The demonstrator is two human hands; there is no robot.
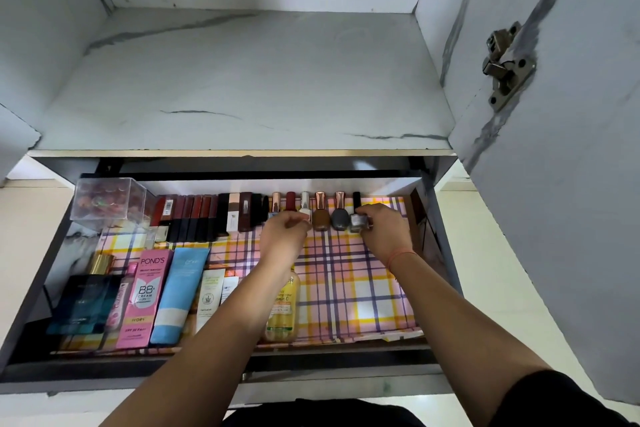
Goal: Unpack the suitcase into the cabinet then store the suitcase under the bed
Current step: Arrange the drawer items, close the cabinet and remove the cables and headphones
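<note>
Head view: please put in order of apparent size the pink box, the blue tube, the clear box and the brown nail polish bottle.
1. Pink box and blue tube: about alike, not ranked apart.
2. Clear box, though it sits farther back, so unsure.
3. Brown nail polish bottle, smallest.

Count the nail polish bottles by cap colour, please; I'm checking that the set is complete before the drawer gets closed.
Copper-cap bottles: 3
Red-cap bottle: 1
Silver-cap bottle: 1
Black-cap bottle: 1
Total: 6
</note>
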